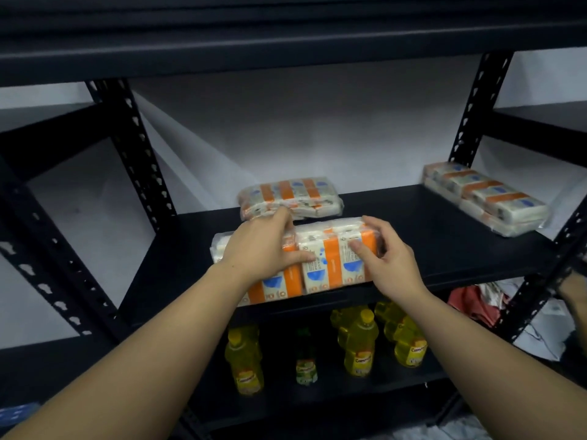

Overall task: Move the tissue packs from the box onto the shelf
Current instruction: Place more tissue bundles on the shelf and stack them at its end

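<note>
Shelving, black steel, filled the view; its middle shelf (444, 242) carried three tissue packs. Front pack (324, 258) stood at the shelf's front edge, overhanging slightly, probably mid-placement, so both hands steadied it. Left hand (263, 246) lay over its left end, fingers curled on top, thumb on the front. Right hand (386, 255) gripped its right end. Rear pack (290, 198) lay just behind, right pack (486, 198) well apart. Oil bottles (355, 344) stood below. Box not visible.

Yellow oil bottles (355, 341) and a green-labelled bottle (306, 360) stand below, crumpled cloths (473, 303) lying to their right
</note>
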`<state>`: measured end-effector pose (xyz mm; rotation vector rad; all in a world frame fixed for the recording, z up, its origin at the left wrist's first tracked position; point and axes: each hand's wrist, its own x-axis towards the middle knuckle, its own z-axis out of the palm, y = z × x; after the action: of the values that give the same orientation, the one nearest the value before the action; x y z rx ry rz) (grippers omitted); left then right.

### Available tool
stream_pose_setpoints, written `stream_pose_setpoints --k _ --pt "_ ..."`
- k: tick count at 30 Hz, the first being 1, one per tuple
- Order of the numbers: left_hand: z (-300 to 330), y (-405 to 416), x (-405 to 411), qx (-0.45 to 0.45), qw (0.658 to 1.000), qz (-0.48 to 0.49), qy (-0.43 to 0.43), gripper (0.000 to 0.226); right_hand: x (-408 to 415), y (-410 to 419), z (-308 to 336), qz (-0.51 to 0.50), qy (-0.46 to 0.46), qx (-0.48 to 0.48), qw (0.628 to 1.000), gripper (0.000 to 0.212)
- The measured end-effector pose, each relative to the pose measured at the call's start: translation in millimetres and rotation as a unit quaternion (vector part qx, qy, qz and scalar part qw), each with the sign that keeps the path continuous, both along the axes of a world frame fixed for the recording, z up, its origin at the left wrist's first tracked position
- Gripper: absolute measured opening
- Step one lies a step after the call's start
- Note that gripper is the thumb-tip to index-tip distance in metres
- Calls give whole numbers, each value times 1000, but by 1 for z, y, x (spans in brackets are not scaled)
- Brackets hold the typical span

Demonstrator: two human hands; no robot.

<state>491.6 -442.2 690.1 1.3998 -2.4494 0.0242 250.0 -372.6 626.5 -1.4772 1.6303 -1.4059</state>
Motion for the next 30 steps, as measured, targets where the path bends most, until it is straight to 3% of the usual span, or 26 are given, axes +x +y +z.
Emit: stream_pose_setpoints --k 4,11,18,23,26,30 --pt "1 -11 -2 12 999 -6 -30 62 -7 -12 2 3 12 16 1000 49" --pt "-19 -19 34 27 996 40 -74 100 -35 -44 5 46 28 58 997 42" --pt "-32 -10 45 88 992 92 -15 120 -52 -81 1 59 187 7 980 59" --pt "-22 -21 40 159 983 88 -40 120 -52 -100 19 185 311 1 932 58" --pt "-9 -35 34 200 975 78 -63 114 -44 -110 33 250 386 63 886 83" --pt "0 -54 26 247 964 52 -82 111 -27 -119 53 295 434 117 843 99"
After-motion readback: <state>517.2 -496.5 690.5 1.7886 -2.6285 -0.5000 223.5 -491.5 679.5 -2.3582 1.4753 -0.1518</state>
